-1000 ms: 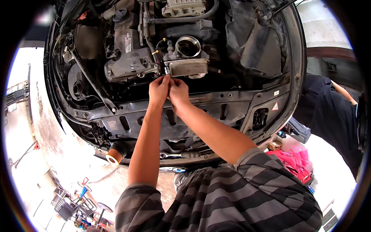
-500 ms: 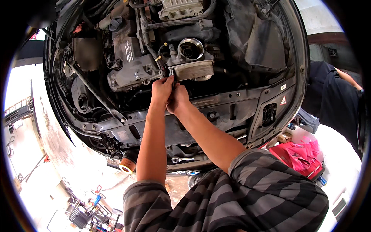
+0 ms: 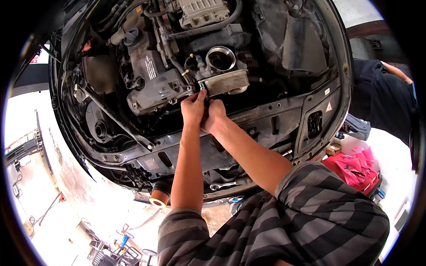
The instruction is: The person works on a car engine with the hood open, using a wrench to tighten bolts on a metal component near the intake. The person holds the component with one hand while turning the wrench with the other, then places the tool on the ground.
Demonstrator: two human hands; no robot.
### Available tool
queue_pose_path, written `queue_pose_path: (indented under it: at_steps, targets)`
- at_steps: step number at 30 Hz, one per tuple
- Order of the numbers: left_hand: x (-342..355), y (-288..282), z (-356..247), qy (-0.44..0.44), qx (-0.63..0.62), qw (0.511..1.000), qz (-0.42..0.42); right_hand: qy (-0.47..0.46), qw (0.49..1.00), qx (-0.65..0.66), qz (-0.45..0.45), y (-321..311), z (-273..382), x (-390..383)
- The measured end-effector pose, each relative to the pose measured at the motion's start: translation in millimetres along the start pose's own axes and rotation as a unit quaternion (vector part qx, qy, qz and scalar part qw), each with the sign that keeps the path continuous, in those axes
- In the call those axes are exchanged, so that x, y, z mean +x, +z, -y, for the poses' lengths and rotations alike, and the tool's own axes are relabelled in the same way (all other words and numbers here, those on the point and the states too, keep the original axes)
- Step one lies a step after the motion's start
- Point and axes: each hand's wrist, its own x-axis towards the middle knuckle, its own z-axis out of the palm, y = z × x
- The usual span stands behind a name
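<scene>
Hands meet at the centre of the head view, both reaching up into an open engine bay [image 3: 133, 88]. My left hand [image 3: 193, 107] and my right hand [image 3: 214, 116] are pressed together side by side, touching, just under a silver finned metal housing [image 3: 224, 80] that carries a round open metal cup [image 3: 220, 57] on top. I see the fingers of both hands curled tight around a slim dark tool [image 3: 205, 95] that rises between them to the lower left corner of that housing; what its tip engages I cannot tell, since the spot is small and shaded. Both forearms come up from the lower edge in striped grey sleeves [image 3: 284, 213].

To the left of the hands sits a grey engine cover [image 3: 155, 84]. Below the wrists runs the dark front crossmember [image 3: 275, 119], and a wrench [image 3: 224, 185] lies on the lower ledge beneath it. An orange-ended oil filter [image 3: 159, 198] stands at the bay's bottom edge. A red tool case [image 3: 355, 166] lies on the floor at right, near another person in dark clothing [image 3: 381, 97].
</scene>
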Motion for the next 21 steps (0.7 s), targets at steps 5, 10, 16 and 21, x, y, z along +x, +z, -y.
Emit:
queue_pose_path:
  at_steps: [5,10,16,21]
  targets:
    - [14,4,17,0.063,-0.073,0.995,0.023,-0.074,0.995,-0.065,-0.022,-4,-5,10]
    - [9,3,7,0.079,-0.029,0.996,0.009,-0.193,0.978,-0.076,-0.025,-12,-13,18]
    - [10,1,7,0.073,-0.066,0.995,0.019,-0.208,0.975,-0.071,-0.039,-4,-20,20]
    - [4,-7,1,-0.007,-0.091,0.994,0.052,-0.04,0.996,-0.08,-0.011,1,-7,0]
